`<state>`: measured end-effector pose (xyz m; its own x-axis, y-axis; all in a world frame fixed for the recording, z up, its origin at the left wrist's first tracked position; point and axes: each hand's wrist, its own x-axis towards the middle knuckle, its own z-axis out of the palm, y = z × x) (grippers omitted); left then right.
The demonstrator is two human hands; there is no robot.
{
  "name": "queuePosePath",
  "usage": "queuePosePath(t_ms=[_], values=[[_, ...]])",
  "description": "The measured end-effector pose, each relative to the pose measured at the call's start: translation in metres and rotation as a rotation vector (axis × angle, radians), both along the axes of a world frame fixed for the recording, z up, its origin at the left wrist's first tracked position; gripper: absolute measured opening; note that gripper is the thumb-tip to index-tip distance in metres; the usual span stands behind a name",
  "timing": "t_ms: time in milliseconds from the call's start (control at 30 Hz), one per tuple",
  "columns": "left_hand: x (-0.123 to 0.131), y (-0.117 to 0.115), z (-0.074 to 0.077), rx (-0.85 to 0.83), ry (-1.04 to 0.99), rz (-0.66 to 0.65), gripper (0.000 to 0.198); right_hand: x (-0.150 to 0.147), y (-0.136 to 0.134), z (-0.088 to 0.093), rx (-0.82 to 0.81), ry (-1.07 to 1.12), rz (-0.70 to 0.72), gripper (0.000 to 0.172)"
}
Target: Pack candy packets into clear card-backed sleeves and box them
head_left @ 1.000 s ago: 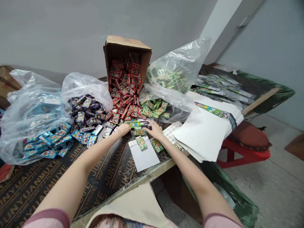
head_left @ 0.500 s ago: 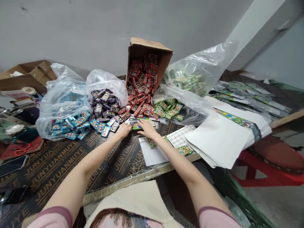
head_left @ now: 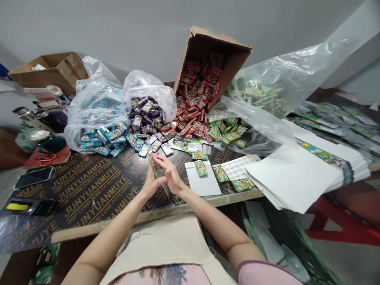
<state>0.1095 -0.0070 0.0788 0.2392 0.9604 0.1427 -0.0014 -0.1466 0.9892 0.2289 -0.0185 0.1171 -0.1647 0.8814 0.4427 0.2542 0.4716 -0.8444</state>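
Left hand (head_left: 151, 183) and right hand (head_left: 173, 177) have drawn back toward the table edge (head_left: 231, 200). Between them, a thin green-patterned sleeve (head_left: 155, 171) sits at the left's one o'clock, its grip unclear; the right, at the sleeve's three o'clock, is loosely open.

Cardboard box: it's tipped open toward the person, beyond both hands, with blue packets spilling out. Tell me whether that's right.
Not quite: the head view shows red packets spilling out, not blue ones. The cardboard box is tipped open toward the person, beyond the left hand and the right hand, as you say.
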Motion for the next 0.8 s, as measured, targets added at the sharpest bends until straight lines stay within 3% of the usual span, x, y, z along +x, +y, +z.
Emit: queuePosePath(t_ms=[67, 133, 233, 300, 400, 633, 800], values=[[-0.011, -0.021, -0.004, -0.226, -0.213, -0.025, 0.082, -0.006, -0.007, -0.004, 0.030, 0.069, -0.078, 0.076], [-0.021, -0.036, -0.004, -0.437, -0.371, -0.062, 0.064, -0.005, -0.006, -0.006, 0.061, 0.062, -0.152, 0.054], [-0.034, -0.049, 0.000, -0.599, -0.463, -0.069, 0.051, -0.002, -0.001, -0.008, 0.033, -0.052, -0.074, 0.037], [-0.042, -0.051, 0.002, -0.643, -0.476, -0.049, 0.046, -0.001, 0.003, -0.010, 0.003, -0.131, 0.029, 0.033], [-0.051, -0.048, -0.001, -0.656, -0.489, -0.074, 0.045, -0.002, 0.010, -0.012, 0.048, -0.181, 0.026, 0.038], [-0.070, -0.042, -0.023, -0.647, -0.479, -0.221, 0.057, 0.002, 0.019, -0.010, 0.067, -0.281, 0.123, 0.031], [-0.076, -0.041, -0.020, -0.645, -0.436, -0.221, 0.061, 0.006, 0.018, -0.009, -0.037, -0.419, 0.348, 0.027]])
